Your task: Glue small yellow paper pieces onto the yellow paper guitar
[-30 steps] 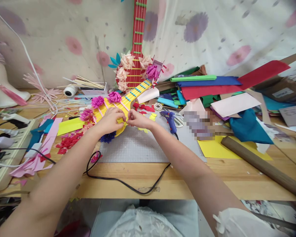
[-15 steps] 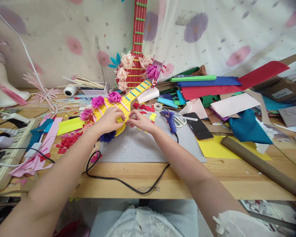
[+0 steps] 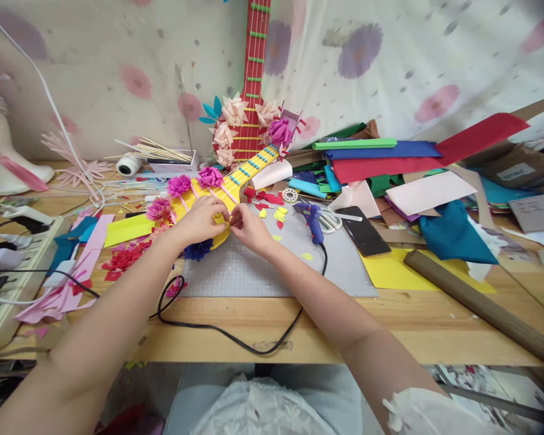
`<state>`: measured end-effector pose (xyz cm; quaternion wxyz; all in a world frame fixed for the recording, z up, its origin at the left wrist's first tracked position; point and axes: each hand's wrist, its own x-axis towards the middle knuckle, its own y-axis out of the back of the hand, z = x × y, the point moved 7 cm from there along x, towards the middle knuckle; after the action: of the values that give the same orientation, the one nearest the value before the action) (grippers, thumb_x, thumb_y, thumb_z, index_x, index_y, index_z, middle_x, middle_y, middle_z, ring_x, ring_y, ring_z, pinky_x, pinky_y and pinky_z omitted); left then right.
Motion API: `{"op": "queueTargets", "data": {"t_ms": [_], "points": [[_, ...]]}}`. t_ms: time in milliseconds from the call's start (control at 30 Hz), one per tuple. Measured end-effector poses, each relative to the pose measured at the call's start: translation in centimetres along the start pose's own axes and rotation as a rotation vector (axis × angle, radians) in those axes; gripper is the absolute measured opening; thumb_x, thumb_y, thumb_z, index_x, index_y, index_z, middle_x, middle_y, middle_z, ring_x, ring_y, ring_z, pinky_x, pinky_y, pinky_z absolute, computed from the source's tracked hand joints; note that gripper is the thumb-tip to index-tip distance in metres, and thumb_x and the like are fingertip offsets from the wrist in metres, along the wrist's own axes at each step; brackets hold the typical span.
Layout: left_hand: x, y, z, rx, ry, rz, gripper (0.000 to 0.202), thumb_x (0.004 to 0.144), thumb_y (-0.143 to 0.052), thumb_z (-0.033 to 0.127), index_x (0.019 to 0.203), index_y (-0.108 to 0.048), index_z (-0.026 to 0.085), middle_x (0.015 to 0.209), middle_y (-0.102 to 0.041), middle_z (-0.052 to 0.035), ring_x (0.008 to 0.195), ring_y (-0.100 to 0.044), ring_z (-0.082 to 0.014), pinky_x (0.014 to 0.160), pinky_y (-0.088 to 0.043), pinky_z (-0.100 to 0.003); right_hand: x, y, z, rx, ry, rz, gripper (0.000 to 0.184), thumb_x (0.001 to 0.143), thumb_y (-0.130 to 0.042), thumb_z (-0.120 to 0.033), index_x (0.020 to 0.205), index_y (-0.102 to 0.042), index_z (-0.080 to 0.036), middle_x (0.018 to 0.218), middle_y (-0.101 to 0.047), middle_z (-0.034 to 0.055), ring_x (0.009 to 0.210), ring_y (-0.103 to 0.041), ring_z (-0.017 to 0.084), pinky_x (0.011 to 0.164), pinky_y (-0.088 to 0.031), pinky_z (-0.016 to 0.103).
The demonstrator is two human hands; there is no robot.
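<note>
My left hand [image 3: 203,221] is over the body of a yellow paper lute [image 3: 224,187], its thumb and fingers curled into a pinch. Close beside it, my right hand [image 3: 250,229] is pinched too, the fingertips of both nearly meeting. What they hold is too small to make out. Pink and magenta paper flowers [image 3: 180,185] decorate the lute, and a dark blue paper flower [image 3: 198,249] sits at its lower edge. Small yellow paper petals [image 3: 280,214] lie on the grey cutting mat [image 3: 254,275], right of my hands.
A blue glue gun [image 3: 314,225] with a black cord, white scissors [image 3: 330,223] and a phone [image 3: 365,232] lie on the right. Behind stands a red paper lute [image 3: 254,78]. Coloured paper [image 3: 385,166] is piled right; a power strip [image 3: 22,284] is at left.
My right hand has shifted slightly left, closer to my left hand, its fingers drawn tighter. More yellow petals on the mat now show beside it. My left hand has hardly moved.
</note>
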<state>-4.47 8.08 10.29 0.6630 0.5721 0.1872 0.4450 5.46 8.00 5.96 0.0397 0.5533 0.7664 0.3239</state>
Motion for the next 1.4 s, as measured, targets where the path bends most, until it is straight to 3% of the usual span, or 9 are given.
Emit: {"op": "queueTargets", "data": {"t_ms": [367,500,633,767,900,1000,1167,1400], "points": [[0.3,0.2,0.5,0.009,-0.008,-0.006,0.012,0.066,-0.054,0.023,0.078,-0.057,0.02,0.093,-0.057,-0.004,0.099,-0.049,-0.0229,0.093,-0.036,-0.04,-0.1,0.4,0.0,0.015,0.011,0.021,0.029,0.07,-0.054,-0.015,0.092,-0.036,-0.023,0.088,-0.057,-0.001,0.071,-0.055,0.012,0.068,-0.044,0.027],[0.6,1.9,2.5,-0.03,-0.018,0.163,0.017,0.069,-0.052,0.019,0.086,-0.053,0.021,0.1,-0.056,-0.0044,0.103,-0.049,-0.0218,0.094,-0.036,-0.039,-1.9,2.8,0.9,0.025,-0.011,0.028,0.028,0.071,-0.055,-0.021,0.095,-0.039,-0.022,0.088,-0.059,0.0005,0.07,-0.055,0.012,0.07,-0.045,0.029],[0.6,2.4,5.9,-0.11,-0.023,0.365,0.018,0.072,-0.048,0.014,0.089,-0.05,0.021,0.102,-0.055,-0.0047,0.106,-0.049,-0.0202,0.095,-0.037,-0.038,-6.2,7.1,2.5,-0.02,-0.054,-0.085,0.02,0.076,-0.052,-0.024,0.094,-0.046,-0.021,0.083,-0.061,0.0018,0.073,-0.057,0.013,0.073,-0.046,0.031],[0.3,-1.4,9.3,-0.226,-0.1,0.371,0.022,0.075,-0.045,0.01,0.093,-0.05,0.021,0.101,-0.057,-0.0054,0.104,-0.05,-0.0194,0.093,-0.04,-0.036,-11.0,12.7,5.6,-0.116,-0.196,-0.134,0.01,0.076,-0.051,-0.028,0.083,-0.052,-0.02,0.078,-0.061,0.0024,0.072,-0.058,0.015,0.07,-0.047,0.03],[-0.1,-6.7,9.6,-0.342,0.009,0.316,0.028,0.072,-0.043,0.006,0.095,-0.051,0.02,0.101,-0.057,-0.006,0.101,-0.052,-0.0191,0.089,-0.043,-0.035,-13.8,19.2,9.5,-0.138,-0.347,0.138,0.012,0.073,-0.05,-0.026,0.084,-0.051,-0.02,0.083,-0.065,0.005,0.076,-0.061,0.016,0.072,-0.048,0.032],[-0.4,-9.4,8.8,-0.367,0.099,0.253,0.032,0.07,-0.043,0.005,0.097,-0.051,0.021,0.102,-0.057,-0.0069,0.099,-0.053,-0.0201,0.086,-0.044,-0.037,-14.6,22.4,11.9,-0.252,-0.433,0.288,0.017,0.069,-0.046,-0.019,0.086,-0.05,-0.02,0.085,-0.066,0.0065,0.077,-0.062,0.018,0.072,-0.048,0.034],[-1.0,-10.2,7.7,-0.338,0.148,0.251,0.031,0.07,-0.043,0.004,0.095,-0.051,0.021,0.1,-0.057,-0.0071,0.099,-0.053,-0.0208,0.088,-0.044,-0.039,-14.8,24.6,13.5,-0.555,-0.495,0.341,0.031,0.06,-0.041,-0.009,0.088,-0.05,-0.02,0.088,-0.067,0.0067,0.087,-0.059,0.023,0.079,-0.044,0.039],[-1.3,-10.1,7.4,-0.353,0.19,0.266,0.028,0.071,-0.043,0.005,0.093,-0.051,0.021,0.097,-0.058,-0.0069,0.098,-0.054,-0.0204,0.086,-0.045,-0.038,-15.0,24.8,14.1,-0.773,-0.542,0.333,0.035,0.059,-0.044,-0.008,0.092,-0.051,-0.02,0.09,-0.067,0.009,0.1,-0.051,0.028,0.08,-0.041,0.039]]}}
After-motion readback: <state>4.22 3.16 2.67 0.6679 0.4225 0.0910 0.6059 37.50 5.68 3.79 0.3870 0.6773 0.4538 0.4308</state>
